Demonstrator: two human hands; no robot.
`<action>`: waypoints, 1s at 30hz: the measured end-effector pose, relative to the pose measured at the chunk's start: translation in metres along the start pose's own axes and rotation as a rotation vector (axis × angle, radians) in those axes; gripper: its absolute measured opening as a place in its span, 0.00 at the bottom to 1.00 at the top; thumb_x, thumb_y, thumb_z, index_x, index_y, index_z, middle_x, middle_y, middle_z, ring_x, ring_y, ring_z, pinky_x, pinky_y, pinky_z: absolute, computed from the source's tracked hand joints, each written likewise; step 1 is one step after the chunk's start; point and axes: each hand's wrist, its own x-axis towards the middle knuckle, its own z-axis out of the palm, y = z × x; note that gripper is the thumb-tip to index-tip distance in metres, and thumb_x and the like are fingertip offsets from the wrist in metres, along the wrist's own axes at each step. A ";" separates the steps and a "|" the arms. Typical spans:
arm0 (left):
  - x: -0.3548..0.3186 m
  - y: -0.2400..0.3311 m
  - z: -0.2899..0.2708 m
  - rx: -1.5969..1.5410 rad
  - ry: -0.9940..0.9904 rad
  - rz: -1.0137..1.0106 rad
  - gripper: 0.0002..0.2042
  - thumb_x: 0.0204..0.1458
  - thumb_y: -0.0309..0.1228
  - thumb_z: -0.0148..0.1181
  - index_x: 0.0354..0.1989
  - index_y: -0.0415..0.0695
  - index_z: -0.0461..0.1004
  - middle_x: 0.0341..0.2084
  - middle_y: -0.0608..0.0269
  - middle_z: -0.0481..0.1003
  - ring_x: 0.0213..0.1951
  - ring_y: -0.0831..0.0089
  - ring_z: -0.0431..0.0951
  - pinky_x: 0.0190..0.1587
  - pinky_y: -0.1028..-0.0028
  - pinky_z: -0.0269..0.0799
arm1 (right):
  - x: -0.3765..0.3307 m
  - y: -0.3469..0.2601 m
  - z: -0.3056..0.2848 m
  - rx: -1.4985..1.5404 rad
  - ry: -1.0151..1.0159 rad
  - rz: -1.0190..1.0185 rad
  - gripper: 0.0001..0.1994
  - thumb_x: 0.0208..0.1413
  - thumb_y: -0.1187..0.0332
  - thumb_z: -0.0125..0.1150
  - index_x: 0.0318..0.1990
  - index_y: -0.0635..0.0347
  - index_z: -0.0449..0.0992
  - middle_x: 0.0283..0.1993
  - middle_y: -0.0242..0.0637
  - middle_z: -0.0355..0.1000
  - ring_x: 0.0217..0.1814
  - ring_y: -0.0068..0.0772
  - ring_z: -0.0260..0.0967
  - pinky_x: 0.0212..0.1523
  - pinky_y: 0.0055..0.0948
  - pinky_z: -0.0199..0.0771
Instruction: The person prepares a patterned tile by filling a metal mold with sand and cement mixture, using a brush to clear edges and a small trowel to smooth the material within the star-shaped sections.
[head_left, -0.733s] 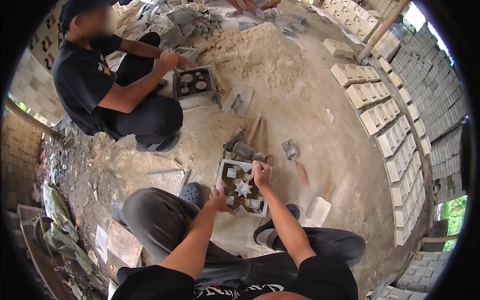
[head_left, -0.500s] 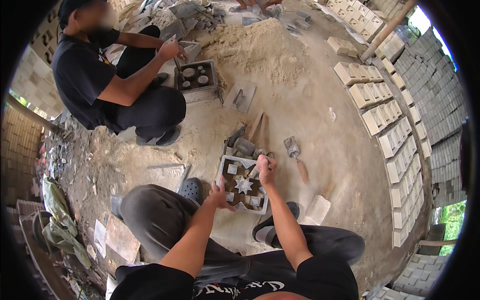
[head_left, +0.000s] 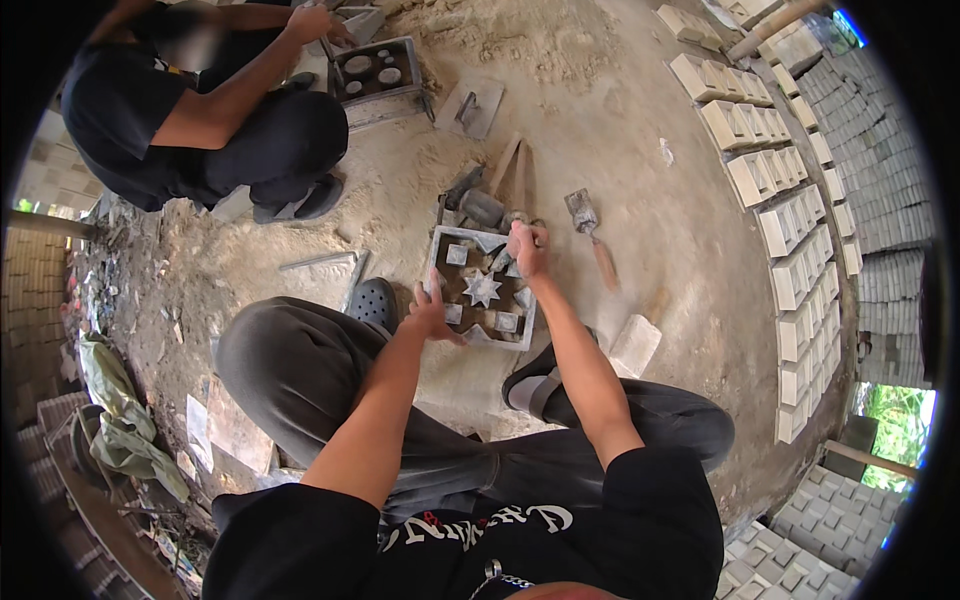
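Note:
A square block mould with a pale rim lies on the ground before me, a star-shaped core at its centre and smaller square and triangular pieces around it. Dark material fills the spaces between. At the near left corner my left hand grips the mould, fingers along the side and thumb on the near edge. My right hand is closed in a fist over the far right part, round a short grey tool that points down into the mould. The fist hides most of that tool.
A trowel lies right of the mould; a grey cylindrical tool and wooden sticks lie beyond it. A float is farther off. At the left a co-worker squats by another mould. Pale blocks line the right.
The whole view has shifted, so the scene sits higher in the picture. Both hands keep their places at the mould; the right fist has moved slightly on its tool.

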 end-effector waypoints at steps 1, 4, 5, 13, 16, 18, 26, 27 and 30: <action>0.001 -0.008 -0.002 0.002 0.009 -0.019 0.85 0.16 0.61 0.80 0.66 0.48 0.06 0.67 0.20 0.28 0.69 0.28 0.40 0.68 0.46 0.47 | 0.005 -0.011 0.011 0.007 -0.016 -0.001 0.23 0.62 0.65 0.50 0.13 0.55 0.56 0.14 0.22 0.53 0.17 0.15 0.47 0.19 0.25 0.42; -0.002 -0.016 0.000 0.006 0.028 -0.023 0.85 0.16 0.61 0.80 0.66 0.48 0.05 0.67 0.21 0.28 0.69 0.28 0.40 0.68 0.46 0.47 | 0.002 -0.038 0.029 0.034 0.005 -0.057 0.24 0.63 0.65 0.50 0.13 0.53 0.55 0.14 0.21 0.52 0.16 0.15 0.45 0.18 0.26 0.40; -0.003 -0.016 0.001 -0.002 0.030 -0.022 0.85 0.16 0.61 0.80 0.66 0.48 0.05 0.67 0.21 0.28 0.69 0.28 0.40 0.68 0.46 0.47 | -0.002 -0.042 0.031 0.076 0.009 -0.073 0.24 0.63 0.65 0.51 0.13 0.52 0.54 0.14 0.21 0.50 0.15 0.15 0.43 0.18 0.26 0.39; -0.001 -0.008 -0.004 -0.047 0.036 -0.013 0.85 0.16 0.58 0.82 0.66 0.49 0.06 0.67 0.22 0.27 0.69 0.29 0.39 0.69 0.46 0.47 | 0.013 -0.042 0.021 -0.150 -0.218 -0.021 0.25 0.63 0.62 0.53 0.12 0.59 0.60 0.12 0.22 0.54 0.16 0.15 0.49 0.19 0.26 0.46; -0.004 -0.014 -0.003 -0.072 0.053 -0.004 0.85 0.16 0.56 0.83 0.66 0.50 0.06 0.67 0.22 0.26 0.70 0.29 0.38 0.69 0.46 0.47 | 0.002 -0.043 0.020 -0.182 -0.290 -0.021 0.24 0.62 0.62 0.54 0.14 0.61 0.62 0.13 0.22 0.55 0.17 0.15 0.50 0.19 0.26 0.47; -0.004 -0.011 -0.003 -0.074 0.063 0.003 0.85 0.15 0.56 0.83 0.66 0.50 0.06 0.67 0.21 0.26 0.70 0.30 0.38 0.69 0.47 0.47 | 0.001 -0.034 0.016 -0.202 -0.322 0.022 0.23 0.62 0.62 0.54 0.15 0.62 0.63 0.13 0.23 0.55 0.18 0.15 0.50 0.20 0.26 0.48; -0.003 -0.016 0.002 -0.070 0.073 -0.001 0.84 0.16 0.57 0.82 0.66 0.52 0.05 0.67 0.22 0.27 0.69 0.28 0.39 0.68 0.47 0.48 | -0.006 -0.043 0.015 0.001 -0.184 0.012 0.21 0.61 0.63 0.52 0.15 0.60 0.61 0.14 0.23 0.56 0.18 0.15 0.51 0.20 0.27 0.48; -0.004 -0.016 0.003 -0.059 0.084 -0.005 0.83 0.18 0.57 0.82 0.67 0.53 0.06 0.68 0.24 0.29 0.68 0.27 0.42 0.68 0.45 0.49 | -0.008 -0.042 0.012 0.055 -0.171 0.001 0.21 0.61 0.63 0.52 0.15 0.60 0.61 0.14 0.23 0.57 0.18 0.15 0.51 0.20 0.27 0.48; 0.001 -0.005 0.006 -0.036 0.079 0.029 0.82 0.19 0.57 0.81 0.67 0.54 0.07 0.68 0.24 0.31 0.67 0.25 0.44 0.67 0.44 0.51 | -0.011 -0.009 -0.001 -0.171 -0.130 0.029 0.22 0.61 0.65 0.51 0.14 0.59 0.60 0.14 0.22 0.57 0.17 0.15 0.50 0.19 0.26 0.47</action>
